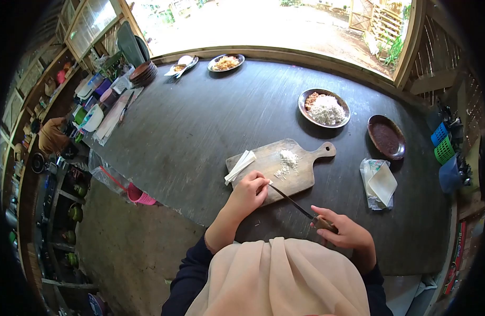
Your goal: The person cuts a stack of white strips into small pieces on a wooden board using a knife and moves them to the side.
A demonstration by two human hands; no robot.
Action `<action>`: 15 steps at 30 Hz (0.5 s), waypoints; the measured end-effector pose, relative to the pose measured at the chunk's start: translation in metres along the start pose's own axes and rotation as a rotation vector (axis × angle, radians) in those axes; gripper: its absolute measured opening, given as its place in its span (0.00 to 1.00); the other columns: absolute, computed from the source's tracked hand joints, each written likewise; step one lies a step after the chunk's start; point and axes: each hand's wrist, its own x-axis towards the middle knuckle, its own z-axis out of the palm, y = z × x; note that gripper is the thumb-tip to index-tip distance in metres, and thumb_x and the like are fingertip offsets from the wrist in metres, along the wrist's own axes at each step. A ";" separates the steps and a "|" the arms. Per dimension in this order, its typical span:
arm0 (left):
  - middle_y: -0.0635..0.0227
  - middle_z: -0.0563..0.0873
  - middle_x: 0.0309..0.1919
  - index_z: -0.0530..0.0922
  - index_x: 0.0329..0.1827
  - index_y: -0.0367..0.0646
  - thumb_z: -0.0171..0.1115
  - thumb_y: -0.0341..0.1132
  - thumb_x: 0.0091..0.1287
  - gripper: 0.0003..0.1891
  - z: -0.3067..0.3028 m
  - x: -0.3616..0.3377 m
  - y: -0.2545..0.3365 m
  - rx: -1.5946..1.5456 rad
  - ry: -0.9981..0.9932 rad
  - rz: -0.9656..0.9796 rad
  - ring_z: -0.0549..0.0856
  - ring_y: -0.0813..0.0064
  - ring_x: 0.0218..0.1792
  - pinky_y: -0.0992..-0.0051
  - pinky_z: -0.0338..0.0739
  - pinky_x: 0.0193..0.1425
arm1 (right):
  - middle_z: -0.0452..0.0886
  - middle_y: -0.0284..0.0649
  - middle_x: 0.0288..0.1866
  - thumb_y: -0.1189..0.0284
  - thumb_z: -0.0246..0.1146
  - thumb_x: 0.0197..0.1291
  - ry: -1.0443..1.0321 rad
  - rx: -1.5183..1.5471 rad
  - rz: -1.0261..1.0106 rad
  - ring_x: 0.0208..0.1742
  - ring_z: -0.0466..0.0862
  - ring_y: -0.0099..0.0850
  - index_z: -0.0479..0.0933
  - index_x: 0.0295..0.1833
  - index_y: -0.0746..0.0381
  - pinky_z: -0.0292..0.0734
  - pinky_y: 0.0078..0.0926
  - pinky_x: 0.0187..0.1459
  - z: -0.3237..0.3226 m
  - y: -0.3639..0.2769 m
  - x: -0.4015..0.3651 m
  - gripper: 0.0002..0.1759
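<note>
My right hand (pixel 341 230) is wrapped round the brown handle of a knife (pixel 292 199). Its dark blade points up and left, with the tip at the fingers of my left hand (pixel 248 193). Those fingers are pinched together at the near edge of a wooden cutting board (pixel 305 176). A small white bit shows at their tips, mostly hidden. Behind my left hand, several white strips (pixel 242 166) lie on the board's left end. Finely cut white shreds (pixel 287 161) sit in a small heap near its middle.
Beyond the board stands a bowl (pixel 326 110) of white shreds and brown pieces. To the right are a dark oval dish (pixel 386 138) and a plastic packet with white sheets (pixel 380 184). Plated food (pixel 226 63) is by the window. Stacked brown plates (pixel 143 73) stand far left.
</note>
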 end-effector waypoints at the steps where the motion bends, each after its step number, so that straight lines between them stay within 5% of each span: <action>1: 0.62 0.83 0.41 0.85 0.44 0.35 0.65 0.25 0.64 0.07 0.000 0.000 0.000 -0.001 -0.003 -0.012 0.85 0.68 0.33 0.72 0.79 0.38 | 0.84 0.39 0.48 0.79 0.60 0.68 -0.008 0.006 0.007 0.32 0.83 0.22 0.62 0.77 0.61 0.80 0.24 0.36 -0.001 0.002 -0.001 0.32; 7: 0.62 0.83 0.40 0.85 0.42 0.35 0.65 0.26 0.64 0.06 -0.002 0.000 0.001 0.036 0.012 -0.008 0.85 0.66 0.35 0.71 0.80 0.39 | 0.86 0.39 0.35 0.78 0.62 0.67 -0.036 -0.098 0.042 0.28 0.85 0.23 0.69 0.71 0.63 0.80 0.23 0.34 -0.010 -0.002 -0.001 0.27; 15: 0.61 0.83 0.40 0.84 0.41 0.35 0.64 0.25 0.65 0.05 -0.004 -0.001 0.002 0.051 0.009 -0.038 0.86 0.64 0.37 0.71 0.81 0.41 | 0.85 0.37 0.32 0.78 0.62 0.67 0.084 -0.014 0.084 0.25 0.84 0.22 0.71 0.70 0.63 0.78 0.22 0.30 -0.007 0.000 0.004 0.26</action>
